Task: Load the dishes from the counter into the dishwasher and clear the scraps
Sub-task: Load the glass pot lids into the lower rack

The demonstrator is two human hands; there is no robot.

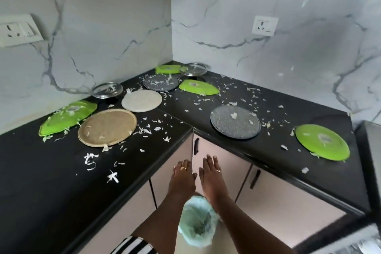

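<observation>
Several plates lie on the black L-shaped counter (51, 181): a tan plate (107, 127), a cream plate (141, 100), two grey plates (235, 121) (161, 82), green plates (322, 141) (67, 116) (199, 87) (168, 69) and two steel lids (107, 89) (193, 69). White shredded scraps (90, 161) are strewn over counter and plates. My left hand (182, 175) and my right hand (211, 173) are held out flat, palms down, side by side in front of the inner counter corner, empty and touching nothing.
A bin with a pale green liner (198, 222) stands on the floor right below my forearms. Pink cabinet doors with black handles (195, 146) run under the counter. Wall sockets (265, 26) (18, 30) sit above it. A steel appliance edge (371, 150) shows at far right.
</observation>
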